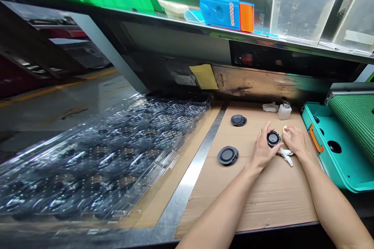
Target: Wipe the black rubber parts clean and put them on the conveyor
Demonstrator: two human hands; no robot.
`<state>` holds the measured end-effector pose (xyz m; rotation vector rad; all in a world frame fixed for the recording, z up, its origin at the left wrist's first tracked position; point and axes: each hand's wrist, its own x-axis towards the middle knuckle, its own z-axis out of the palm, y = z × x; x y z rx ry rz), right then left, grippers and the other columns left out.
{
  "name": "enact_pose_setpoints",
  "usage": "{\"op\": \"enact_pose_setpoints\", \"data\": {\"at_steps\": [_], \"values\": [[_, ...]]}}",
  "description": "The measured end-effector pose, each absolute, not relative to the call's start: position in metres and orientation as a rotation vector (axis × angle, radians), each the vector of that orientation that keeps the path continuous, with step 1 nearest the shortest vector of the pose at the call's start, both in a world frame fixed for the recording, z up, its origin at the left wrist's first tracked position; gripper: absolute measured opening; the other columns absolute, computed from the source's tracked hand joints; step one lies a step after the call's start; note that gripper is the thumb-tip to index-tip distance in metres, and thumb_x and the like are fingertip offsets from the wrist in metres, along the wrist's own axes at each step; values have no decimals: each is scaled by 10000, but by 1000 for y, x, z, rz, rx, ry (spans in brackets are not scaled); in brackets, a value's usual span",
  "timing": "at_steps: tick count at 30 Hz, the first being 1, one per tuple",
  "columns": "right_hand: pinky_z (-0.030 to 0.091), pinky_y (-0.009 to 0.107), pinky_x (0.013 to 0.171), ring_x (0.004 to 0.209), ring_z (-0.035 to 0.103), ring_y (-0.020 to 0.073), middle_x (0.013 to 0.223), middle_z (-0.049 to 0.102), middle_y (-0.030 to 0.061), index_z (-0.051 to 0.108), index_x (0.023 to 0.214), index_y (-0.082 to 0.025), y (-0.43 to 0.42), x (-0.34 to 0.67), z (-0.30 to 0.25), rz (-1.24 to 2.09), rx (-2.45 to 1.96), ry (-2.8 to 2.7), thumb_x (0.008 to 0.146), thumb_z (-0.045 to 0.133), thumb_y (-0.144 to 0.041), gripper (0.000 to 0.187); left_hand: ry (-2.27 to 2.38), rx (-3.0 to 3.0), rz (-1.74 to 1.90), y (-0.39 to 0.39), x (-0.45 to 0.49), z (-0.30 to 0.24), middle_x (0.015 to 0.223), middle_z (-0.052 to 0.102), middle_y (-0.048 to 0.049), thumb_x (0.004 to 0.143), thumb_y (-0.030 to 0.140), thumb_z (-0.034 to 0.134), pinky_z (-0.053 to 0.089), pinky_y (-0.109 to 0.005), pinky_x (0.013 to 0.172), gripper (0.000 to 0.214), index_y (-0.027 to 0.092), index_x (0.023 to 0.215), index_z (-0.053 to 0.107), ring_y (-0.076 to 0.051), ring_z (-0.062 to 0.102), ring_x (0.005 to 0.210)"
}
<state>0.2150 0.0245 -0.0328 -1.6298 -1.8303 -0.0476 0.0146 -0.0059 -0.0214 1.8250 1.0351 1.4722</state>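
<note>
My left hand [263,148] is closed around a small black round part [274,139] with a shiny centre, holding it just above the cardboard sheet [263,194]. My right hand [294,141] is closed on a white cloth [286,155], pressing a bit of it against the part's right side; the cloth's tail trails onto the cardboard. A stack of black discs [228,155] lies to the left of my left hand. Another such stack [238,120] lies farther back.
A large clear plastic tray [102,155] holding several dark parts fills the left side. A small white bottle [284,109] and a crumpled wipe [270,106] stand at the back. A teal conveyor frame [339,163] with a green belt [358,114] lies to the right.
</note>
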Motion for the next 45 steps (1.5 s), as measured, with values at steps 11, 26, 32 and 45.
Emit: {"op": "enact_pose_setpoints", "data": {"at_steps": [11, 26, 32, 45], "values": [[445, 406, 1057, 1159, 619, 263, 1194, 720, 89, 732, 1098, -216, 26, 216, -34, -27, -1638, -1819, 869, 593, -310, 284, 940, 1872, 1638, -9, 15, -17, 1382, 631, -87, 823, 285, 795, 508, -345, 1063, 912, 300, 1567, 267, -200, 636, 1241], [436, 379, 1065, 1134, 638, 245, 1169, 735, 71, 728, 1061, -218, 25, 215, -32, -62, -1637, -1824, 864, 593, -291, 250, 1812, 2179, 792, 3, -5, -7, 1174, 696, -135, 1018, 351, 425, 444, -436, 996, 371, 191, 1219, 693, -306, 558, 1142], [445, 377, 1050, 1130, 637, 248, 1176, 732, 74, 729, 1062, -227, 26, 217, -34, -54, -1634, -1828, 866, 587, -301, 253, 1620, 2260, 762, -4, -18, -6, 1507, 504, -184, 938, 323, 535, 388, -515, 1112, 546, 168, 1462, 522, -351, 439, 1364], [444, 379, 1024, 1088, 640, 253, 1144, 738, 76, 748, 1048, -224, 32, 224, -40, -48, -1615, -1839, 879, 575, -351, 273, 1344, 2448, 594, -39, -21, 7, 1355, 632, -145, 955, 263, 531, 492, -500, 1038, 372, 237, 1308, 645, -334, 562, 1262]]}}
